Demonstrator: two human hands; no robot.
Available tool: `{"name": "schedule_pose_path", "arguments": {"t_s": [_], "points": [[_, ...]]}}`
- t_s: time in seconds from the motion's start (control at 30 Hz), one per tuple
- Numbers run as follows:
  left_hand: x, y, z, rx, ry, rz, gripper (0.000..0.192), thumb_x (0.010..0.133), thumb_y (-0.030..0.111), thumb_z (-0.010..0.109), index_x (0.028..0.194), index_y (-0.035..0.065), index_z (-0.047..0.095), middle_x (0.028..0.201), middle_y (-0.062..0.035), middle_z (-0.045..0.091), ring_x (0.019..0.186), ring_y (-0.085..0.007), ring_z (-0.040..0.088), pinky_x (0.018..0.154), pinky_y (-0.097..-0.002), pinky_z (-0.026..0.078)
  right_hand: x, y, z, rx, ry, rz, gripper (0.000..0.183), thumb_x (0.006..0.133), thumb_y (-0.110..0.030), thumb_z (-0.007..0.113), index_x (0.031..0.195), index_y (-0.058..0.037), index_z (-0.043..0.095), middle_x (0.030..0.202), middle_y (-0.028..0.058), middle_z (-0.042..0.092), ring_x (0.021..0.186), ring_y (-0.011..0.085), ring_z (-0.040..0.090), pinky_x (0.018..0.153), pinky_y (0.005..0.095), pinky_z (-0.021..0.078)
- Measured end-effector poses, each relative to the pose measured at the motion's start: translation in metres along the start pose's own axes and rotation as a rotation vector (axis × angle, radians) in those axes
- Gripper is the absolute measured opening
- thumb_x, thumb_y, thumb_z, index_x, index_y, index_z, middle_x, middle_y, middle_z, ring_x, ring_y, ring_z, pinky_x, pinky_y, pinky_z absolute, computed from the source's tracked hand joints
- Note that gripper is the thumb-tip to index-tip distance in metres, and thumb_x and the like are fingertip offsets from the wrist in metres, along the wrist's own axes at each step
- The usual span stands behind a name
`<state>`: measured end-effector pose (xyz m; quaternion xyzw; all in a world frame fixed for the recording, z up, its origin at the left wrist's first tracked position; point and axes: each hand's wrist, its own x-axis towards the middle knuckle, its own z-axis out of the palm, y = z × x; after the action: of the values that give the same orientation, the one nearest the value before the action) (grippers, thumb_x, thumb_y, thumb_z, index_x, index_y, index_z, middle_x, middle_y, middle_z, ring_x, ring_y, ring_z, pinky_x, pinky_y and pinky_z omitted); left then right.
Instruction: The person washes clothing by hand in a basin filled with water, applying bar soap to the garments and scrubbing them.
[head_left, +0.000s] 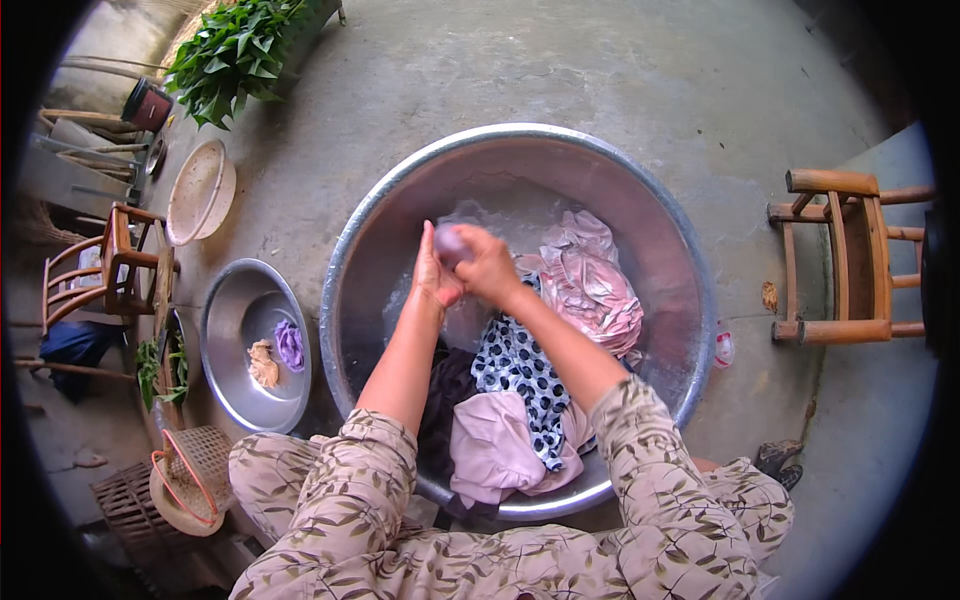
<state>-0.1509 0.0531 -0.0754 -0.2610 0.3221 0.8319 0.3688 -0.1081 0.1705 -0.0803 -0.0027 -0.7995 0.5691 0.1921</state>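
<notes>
Between my hands, over a large metal basin (517, 135), is a small blurred lilac bundle (450, 244), apparently wet cloth. My right hand (486, 264) is curled around its right side. The palm and straight fingers of my left hand (435, 271) press against the left side. Shallow, murky water (480, 214) lies in the basin. Crumpled pink satiny cloth (589, 289) rests to the right of my hands. Nearer me are a white cloth with dark dots (517, 364), a pale pink garment (499, 442) and dark cloth (444, 397), partly under my forearms.
A smaller metal basin (225, 292) at left holds purple cloth (289, 346) and beige cloth (263, 364). Beyond it are a plastic basin (217, 214) and leafy greens (236, 56). Woven baskets (199, 465) stand at lower left. Wooden chairs (844, 259) (124, 262) flank the concrete floor.
</notes>
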Motion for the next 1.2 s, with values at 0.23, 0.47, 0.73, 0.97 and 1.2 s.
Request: {"name": "schedule_pose_path", "arguments": {"t_s": [0.23,0.47,0.73,0.97,1.2], "points": [[-0.010,0.026,0.009,0.103,-0.147,-0.041,0.039,0.085,0.046,0.066,0.092,0.0080,0.060,0.078,-0.0080,0.062,0.061,-0.0222,0.060,0.058,-0.0358,0.053,-0.035,-0.117,-0.003,-0.331,-0.006,-0.321,0.044,0.076,-0.008,0.064,0.119,-0.0105,0.060,0.118,0.0146,0.058,0.103,0.0308,0.057,0.087,0.0431,0.0408],[-0.007,-0.014,0.039,0.198,0.035,0.253,0.026,0.089,0.039,0.066,0.082,0.0146,0.062,0.069,0.0020,0.056,0.060,-0.0112,0.053,0.054,-0.0277,0.043,-0.016,-0.070,-0.009,-0.331,0.180,-0.248,0.012,0.088,-0.015,0.057,0.088,-0.0027,0.056,0.093,0.0184,0.057,0.083,0.0366,0.056,0.072,0.0453,0.0467],[0.008,-0.029,0.040,0.117,0.280,0.384,0.024,0.090,0.035,0.064,0.094,0.0112,0.063,0.087,-0.0012,0.063,0.083,-0.0158,0.061,0.078,-0.0335,0.051,0.023,0.011,-0.019,-0.199,0.143,0.515,0.053,0.095,-0.043,0.047,0.067,-0.0011,0.063,0.070,0.0217,0.064,0.074,0.0402,0.063,0.069,0.0500,0.0470],[0.010,-0.010,-0.005,0.306,0.334,0.098,0.075,0.089,0.042,0.061,0.145,0.0061,0.027,0.152,-0.0208,0.020,0.112,-0.0447,0.053,0.084,-0.0553,0.051,-0.002,0.085,-0.048,-0.836,0.318,0.244,0.046,0.084,-0.047,0.064,0.111,-0.0099,0.060,0.096,0.0200,0.065,0.091,0.0362,0.062,0.085,0.0503,0.0433],[0.006,-0.013,-0.010,0.381,0.508,0.048,0.080,0.088,0.048,0.060,0.145,0.0051,0.025,0.150,-0.0243,0.020,0.113,-0.0520,0.049,0.082,-0.0582,0.052,0.006,0.050,-0.043,-0.723,-0.338,0.520,0.023,0.081,-0.019,0.062,0.103,-0.0163,0.066,0.111,0.0149,0.062,0.112,0.0323,0.054,0.090,0.0537,0.0409]]}}
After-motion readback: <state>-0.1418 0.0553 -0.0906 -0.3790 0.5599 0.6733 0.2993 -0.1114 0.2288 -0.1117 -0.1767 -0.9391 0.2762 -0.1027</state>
